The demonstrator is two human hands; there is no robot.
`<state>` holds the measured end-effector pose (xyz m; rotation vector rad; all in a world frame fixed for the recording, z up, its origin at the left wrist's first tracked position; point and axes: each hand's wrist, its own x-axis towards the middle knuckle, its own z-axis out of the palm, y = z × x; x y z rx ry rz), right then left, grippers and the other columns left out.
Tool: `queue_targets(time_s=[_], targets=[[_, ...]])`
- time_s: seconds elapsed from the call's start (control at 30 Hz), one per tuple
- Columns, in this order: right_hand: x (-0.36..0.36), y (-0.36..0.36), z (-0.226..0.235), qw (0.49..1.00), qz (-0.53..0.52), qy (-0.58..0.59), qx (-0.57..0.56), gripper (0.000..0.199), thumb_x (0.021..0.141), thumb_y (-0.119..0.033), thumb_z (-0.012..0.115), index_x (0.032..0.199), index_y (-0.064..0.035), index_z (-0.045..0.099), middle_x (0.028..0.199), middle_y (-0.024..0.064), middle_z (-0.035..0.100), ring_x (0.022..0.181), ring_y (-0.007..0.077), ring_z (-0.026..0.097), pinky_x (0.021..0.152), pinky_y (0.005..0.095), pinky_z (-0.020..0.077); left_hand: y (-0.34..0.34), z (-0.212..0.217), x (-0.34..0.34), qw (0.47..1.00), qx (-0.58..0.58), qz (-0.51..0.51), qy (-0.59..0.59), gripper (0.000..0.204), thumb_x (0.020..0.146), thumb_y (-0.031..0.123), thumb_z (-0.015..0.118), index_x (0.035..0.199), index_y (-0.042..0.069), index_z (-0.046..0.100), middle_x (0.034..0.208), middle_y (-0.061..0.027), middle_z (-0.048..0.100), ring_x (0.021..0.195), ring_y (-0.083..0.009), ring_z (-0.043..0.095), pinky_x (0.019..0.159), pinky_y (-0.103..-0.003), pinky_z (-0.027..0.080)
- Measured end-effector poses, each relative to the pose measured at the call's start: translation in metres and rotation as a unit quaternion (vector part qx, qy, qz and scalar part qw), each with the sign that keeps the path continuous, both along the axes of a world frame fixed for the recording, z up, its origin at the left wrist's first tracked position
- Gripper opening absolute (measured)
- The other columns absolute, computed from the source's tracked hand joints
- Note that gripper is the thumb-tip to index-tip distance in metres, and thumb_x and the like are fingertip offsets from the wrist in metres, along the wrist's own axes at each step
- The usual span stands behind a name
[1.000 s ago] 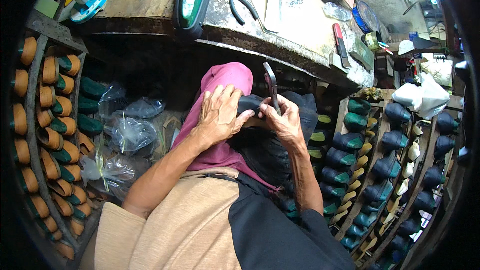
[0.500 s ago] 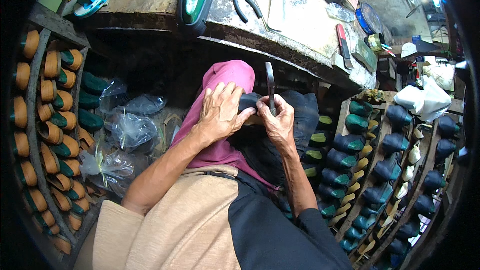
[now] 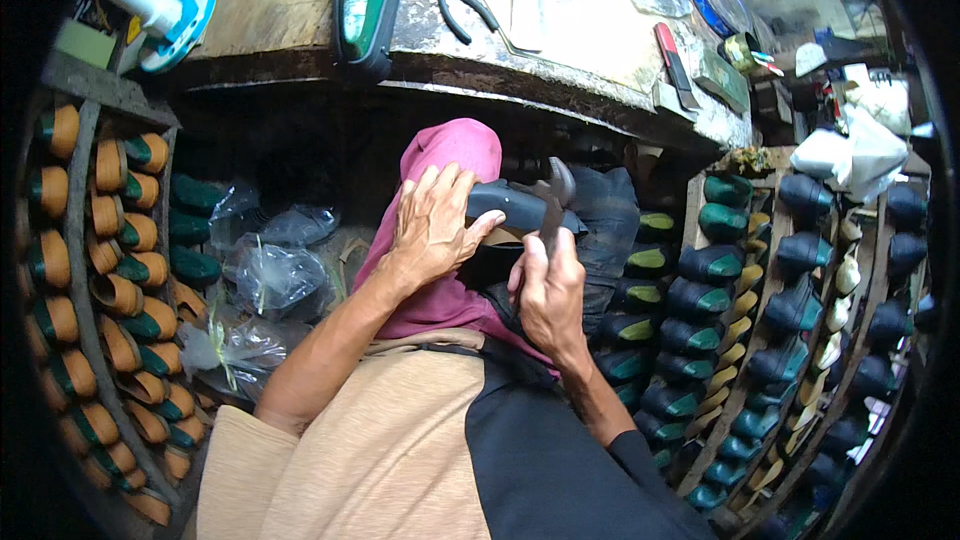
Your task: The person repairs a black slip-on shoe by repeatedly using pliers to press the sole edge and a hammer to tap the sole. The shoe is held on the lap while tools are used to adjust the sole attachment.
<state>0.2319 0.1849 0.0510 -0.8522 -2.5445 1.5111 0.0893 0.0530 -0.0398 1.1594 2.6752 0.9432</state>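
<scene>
My right hand (image 3: pixel 550 285) is closed around the handle of a hammer (image 3: pixel 562 180), its metal head raised above the fist. Just behind the hammer lies a dark shoe (image 3: pixel 515 206), resting over my lap and partly hidden by both hands. My left hand (image 3: pixel 432 225) lies with fingers stretched and spread on the pink cloth (image 3: pixel 455 140) over my knee. Its thumb touches the near side of the shoe.
A workbench (image 3: pixel 590 60) ahead carries a dark shoe with a green sole (image 3: pixel 358 15), pliers (image 3: pixel 460 8) and a red-handled knife (image 3: pixel 676 65). Racks of tan-and-green shoes (image 3: pixel 120 290) stand left, dark shoes (image 3: pixel 705 265) right. Clear plastic bags (image 3: pixel 275 270) lie beside my left arm.
My right hand has come away from the shoe's edge and moved nearer my body, gripping the hammer, whose head is now tilted. More of the shoe shows. The left hand has kept its place.
</scene>
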Motion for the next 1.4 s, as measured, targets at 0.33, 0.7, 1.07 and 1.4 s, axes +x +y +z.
queue_targets(time_s=[0.33,0.7,1.07,1.4], targets=[[0.000,-0.018,0.017,0.959,-0.096,0.268,0.000,0.022,0.122,-0.018,0.051,0.123,0.0026,0.060,0.068,0.0067,0.061,0.055,0.0131,0.058,0.053,0.0322,0.0459,-0.004,0.007,-0.007,0.999,-0.020,-0.028,-0.018,0.061,0.099,0.057,0.081,0.125,0.002,0.073,0.116,-0.0171,0.070,0.108,-0.0382,0.067,0.093,-0.051,0.051],[0.002,-0.007,-0.025,0.987,0.028,-0.029,0.156,0.028,0.115,-0.024,0.060,0.105,0.0016,0.057,0.071,0.0321,0.069,0.067,0.0541,0.073,0.062,0.0639,0.0558,-0.006,-0.001,-0.011,0.998,0.003,-0.051,-0.023,0.059,0.098,0.052,0.083,0.127,0.003,0.070,0.114,-0.0195,0.070,0.109,-0.0413,0.067,0.092,-0.054,0.053],[0.072,0.021,-0.047,0.994,-0.105,-0.014,0.005,0.023,0.115,-0.023,0.061,0.106,-0.0014,0.060,0.070,0.0298,0.066,0.066,0.0535,0.071,0.057,0.0595,0.0501,-0.046,0.104,-0.004,0.987,0.057,-0.138,-0.064,0.066,0.078,0.001,0.088,0.141,0.002,0.070,0.127,-0.0216,0.073,0.116,-0.0425,0.070,0.106,-0.051,0.056],[0.104,0.017,-0.060,0.986,-0.146,-0.004,-0.083,0.027,0.118,-0.025,0.062,0.103,-0.0031,0.060,0.063,0.0066,0.065,0.050,0.0182,0.064,0.049,0.0370,0.0501,0.022,0.114,0.002,0.949,0.220,-0.143,-0.176,0.096,0.087,0.009,0.091,0.172,0.010,0.046,0.136,-0.0195,0.069,0.124,-0.0413,0.071,0.112,-0.052,0.056]])
